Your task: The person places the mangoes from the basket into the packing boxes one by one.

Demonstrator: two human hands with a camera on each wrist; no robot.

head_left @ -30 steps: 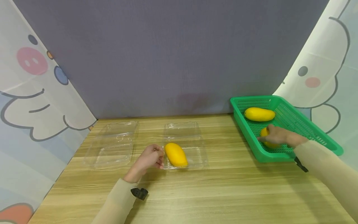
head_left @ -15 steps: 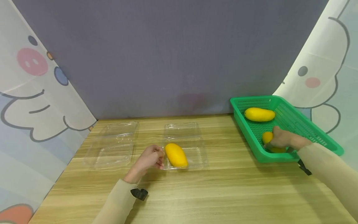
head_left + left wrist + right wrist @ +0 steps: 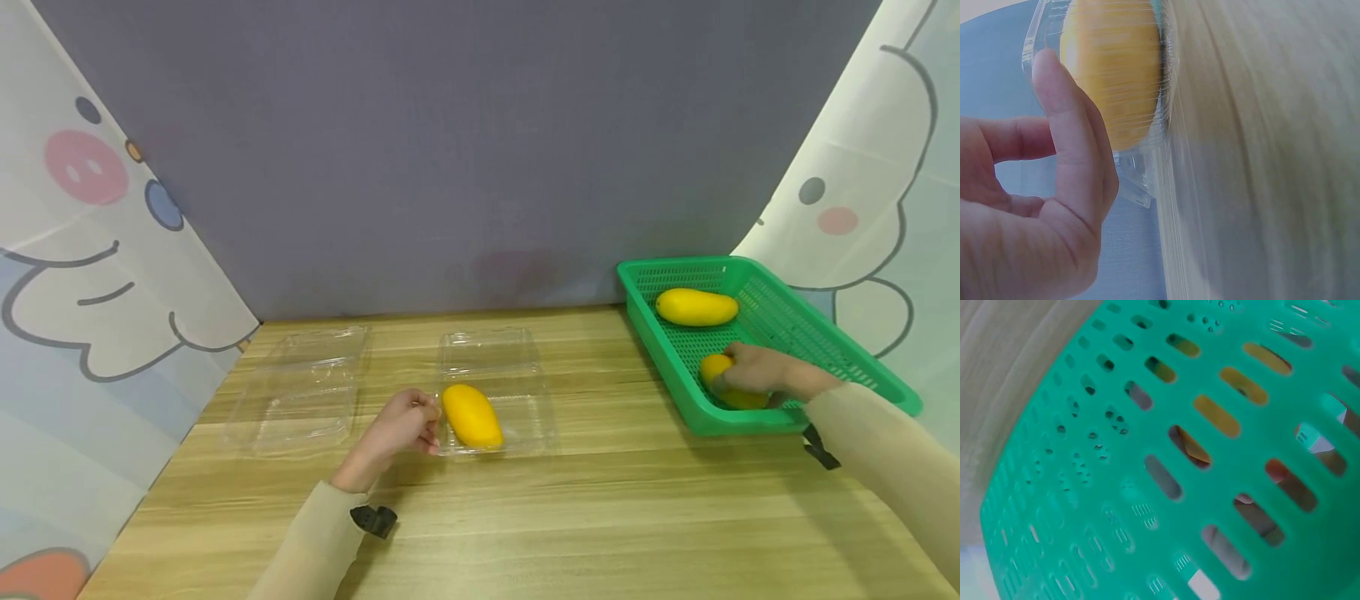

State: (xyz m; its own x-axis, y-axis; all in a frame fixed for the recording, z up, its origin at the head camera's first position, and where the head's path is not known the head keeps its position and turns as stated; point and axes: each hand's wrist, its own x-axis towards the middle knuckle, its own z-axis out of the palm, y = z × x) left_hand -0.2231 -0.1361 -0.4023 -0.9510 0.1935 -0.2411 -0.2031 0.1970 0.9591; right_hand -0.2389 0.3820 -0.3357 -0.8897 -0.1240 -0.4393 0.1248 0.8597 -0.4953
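A yellow mango (image 3: 471,415) lies in the left part of an open clear plastic clamshell box (image 3: 522,415). My left hand (image 3: 401,423) pinches that box's near left edge; the left wrist view shows the fingers at the rim, with the mango (image 3: 1113,75) behind the ribbed wall. At the right, my right hand (image 3: 756,371) reaches into a green plastic basket (image 3: 670,385) and grips another mango (image 3: 716,367), which it partly covers. In the right wrist view, the basket's slotted wall (image 3: 1166,519) hides most of that hand and mango.
A longer yellow mango (image 3: 697,307) lies at the back of the basket. A second open clear clamshell box (image 3: 307,408) stands to the left on the wooden table (image 3: 570,517). A grey panel (image 3: 480,167) rises behind the table.
My right hand has shifted slightly right and closed over the near mango in the basket, turning it a little. My left hand and both boxes have stayed in place.
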